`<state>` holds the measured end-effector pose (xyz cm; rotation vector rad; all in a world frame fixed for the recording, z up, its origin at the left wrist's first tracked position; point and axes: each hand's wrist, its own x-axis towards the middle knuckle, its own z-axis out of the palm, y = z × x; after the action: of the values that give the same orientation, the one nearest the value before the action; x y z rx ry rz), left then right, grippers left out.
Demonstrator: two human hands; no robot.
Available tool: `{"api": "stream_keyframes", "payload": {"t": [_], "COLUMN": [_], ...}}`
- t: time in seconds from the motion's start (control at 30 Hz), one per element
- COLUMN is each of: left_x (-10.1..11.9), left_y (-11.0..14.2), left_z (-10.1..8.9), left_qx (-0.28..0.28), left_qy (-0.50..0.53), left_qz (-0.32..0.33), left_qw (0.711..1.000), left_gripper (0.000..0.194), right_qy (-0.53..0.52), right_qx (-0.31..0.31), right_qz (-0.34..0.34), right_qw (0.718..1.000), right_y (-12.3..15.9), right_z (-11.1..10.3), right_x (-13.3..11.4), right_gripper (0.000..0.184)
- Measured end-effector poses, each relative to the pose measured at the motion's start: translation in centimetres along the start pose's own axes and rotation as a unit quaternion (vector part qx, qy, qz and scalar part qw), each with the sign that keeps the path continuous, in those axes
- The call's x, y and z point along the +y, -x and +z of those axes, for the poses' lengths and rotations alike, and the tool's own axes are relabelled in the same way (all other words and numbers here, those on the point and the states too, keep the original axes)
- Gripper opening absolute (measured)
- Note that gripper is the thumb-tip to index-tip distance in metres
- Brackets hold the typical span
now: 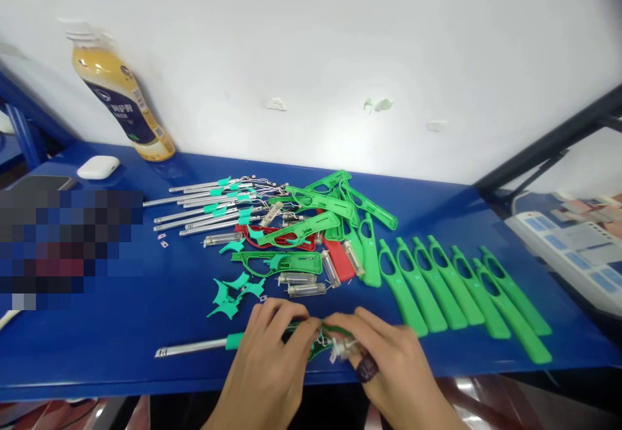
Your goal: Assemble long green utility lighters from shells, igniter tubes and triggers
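At the table's front edge, my left hand (275,355) closes over a partly assembled lighter (194,348). Its metal tube and teal collar stick out to the left, and thin white wires show near my fingertips. My right hand (391,355), wearing a dark ring, pinches a clear fuel tank (346,348) against the right part of the lighter. Most of the green shell is hidden under both hands. Just beyond them lie loose teal triggers (228,297) and more clear fuel tanks (306,289).
Metal lighter tubes with wires (204,210) lie at the back left, beside piled green shell halves (321,206) and a red shell half (272,239). Several green shells (422,284) form a row at right. A juice bottle (116,93) and white earphone case (98,167) stand back left.
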<state>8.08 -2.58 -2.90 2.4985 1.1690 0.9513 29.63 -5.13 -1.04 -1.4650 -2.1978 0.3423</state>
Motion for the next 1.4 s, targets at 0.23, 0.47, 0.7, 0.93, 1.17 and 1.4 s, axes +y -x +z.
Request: {"api": "stream_keyframes", "payload": {"t": [0.23, 0.47, 0.7, 0.93, 1.17, 1.4], "left_x": [0.1, 0.1, -0.1, -0.1, -0.5, -0.3], "left_y": [-0.2, -0.3, 0.2, 0.4, 1.1, 0.7], "left_z": [-0.1, 0.4, 0.6, 0.8, 1.0, 1.0], "left_qx": [0.009, 0.053, 0.046, 0.045, 0.019, 0.035], "left_qy": [0.0, 0.002, 0.008, 0.001, -0.014, -0.02], "left_qz": [0.014, 0.04, 0.047, 0.043, 0.068, 0.087], "left_qw": [1.0, 0.998, 0.998, 0.998, 0.997, 0.995], "left_gripper": [0.019, 0.024, 0.025, 0.028, 0.034, 0.028], "right_qy": [-0.018, 0.066, 0.042, 0.047, 0.08, 0.09], "right_qx": [-0.035, -0.011, -0.032, -0.031, -0.057, -0.059], "right_qz": [0.073, 0.018, 0.012, 0.002, -0.017, -0.029], "right_qw": [0.997, 0.998, 0.999, 0.998, 0.995, 0.994], "right_y": [0.5, 0.8, 0.8, 0.7, 1.0, 0.2], "right_z": [-1.9, -1.2, -0.6, -0.6, -0.7, -1.5], "right_x": [0.2, 0.4, 0.1, 0.1, 0.4, -0.3], "right_gripper": [0.016, 0.028, 0.033, 0.033, 0.046, 0.056]}}
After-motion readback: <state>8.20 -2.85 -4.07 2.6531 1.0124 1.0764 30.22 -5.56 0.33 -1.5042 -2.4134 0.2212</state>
